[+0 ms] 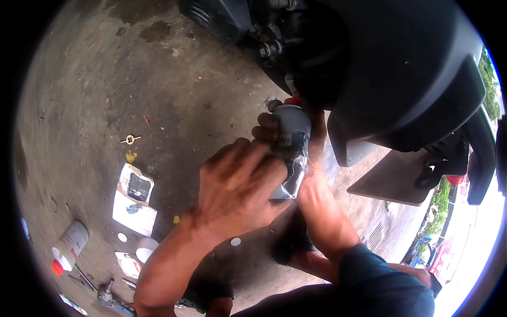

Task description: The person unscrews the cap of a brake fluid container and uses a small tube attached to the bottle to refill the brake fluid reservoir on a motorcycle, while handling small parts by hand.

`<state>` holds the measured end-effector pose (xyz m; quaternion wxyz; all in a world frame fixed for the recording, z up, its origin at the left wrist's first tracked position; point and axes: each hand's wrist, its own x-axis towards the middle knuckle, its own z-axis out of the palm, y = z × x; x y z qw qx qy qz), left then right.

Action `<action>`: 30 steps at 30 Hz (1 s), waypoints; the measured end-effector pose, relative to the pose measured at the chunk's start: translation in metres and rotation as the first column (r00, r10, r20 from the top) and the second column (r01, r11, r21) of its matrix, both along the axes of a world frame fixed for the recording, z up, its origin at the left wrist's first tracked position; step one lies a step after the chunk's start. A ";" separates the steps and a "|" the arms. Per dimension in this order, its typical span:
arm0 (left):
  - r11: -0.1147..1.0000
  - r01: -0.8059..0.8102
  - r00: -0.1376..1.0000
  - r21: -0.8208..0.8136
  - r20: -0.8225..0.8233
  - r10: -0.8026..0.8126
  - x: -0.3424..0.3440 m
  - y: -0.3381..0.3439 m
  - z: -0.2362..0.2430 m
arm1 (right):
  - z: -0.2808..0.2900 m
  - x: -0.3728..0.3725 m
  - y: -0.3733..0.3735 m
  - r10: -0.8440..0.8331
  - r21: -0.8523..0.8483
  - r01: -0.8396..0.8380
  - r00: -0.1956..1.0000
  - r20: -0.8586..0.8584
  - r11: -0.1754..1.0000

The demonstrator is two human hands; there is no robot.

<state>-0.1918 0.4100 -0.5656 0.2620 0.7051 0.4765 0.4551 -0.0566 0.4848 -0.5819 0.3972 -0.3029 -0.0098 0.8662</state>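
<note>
A bottle (292,124) with a pale grey shoulder, a red cap and a dark, shiny silver wrap is held between my hands, tilted, cap end away from me. My right hand (317,140) reaches up behind the bottle and wraps round it; dark-smudged fingers come out on its left side. My left hand (240,182) is closed with curled fingers against the bottle's lower part, beside the crinkled silver wrap. The red cap end lies close under the dark body of a motorbike (401,84), where shadow hides detail.
On the stained concrete floor at the left lie a white bottle with red cap (71,247), an opened white carton (134,203), a brass-coloured winged part (130,139), a white cup (147,248) and a metal tool (108,296). A dark flap (391,177) hangs from the motorbike.
</note>
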 end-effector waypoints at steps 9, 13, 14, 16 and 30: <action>0.582 -0.811 0.584 -0.057 -0.092 0.806 0.082 -0.034 0.003 | 0.012 -0.006 0.004 -0.047 -0.097 0.055 0.995 0.089 0.994; 0.583 -0.812 0.578 0.005 0.146 0.803 0.080 -0.006 -0.008 | 0.013 -0.015 0.002 -0.057 -0.111 0.068 0.993 0.106 0.992; 0.578 -0.816 0.574 0.015 0.143 0.806 0.075 -0.008 -0.004 | 0.015 -0.018 0.003 -0.040 -0.099 0.050 0.994 0.106 0.994; 0.616 -0.785 0.619 0.057 0.055 0.784 0.073 -0.011 -0.005 | 0.011 -0.014 0.003 -0.031 -0.094 0.042 0.993 0.118 0.995; 0.852 -0.507 0.860 0.130 0.139 0.490 0.044 -0.011 -0.011 | 0.013 -0.019 -0.004 0.111 0.072 -0.123 0.982 0.151 0.990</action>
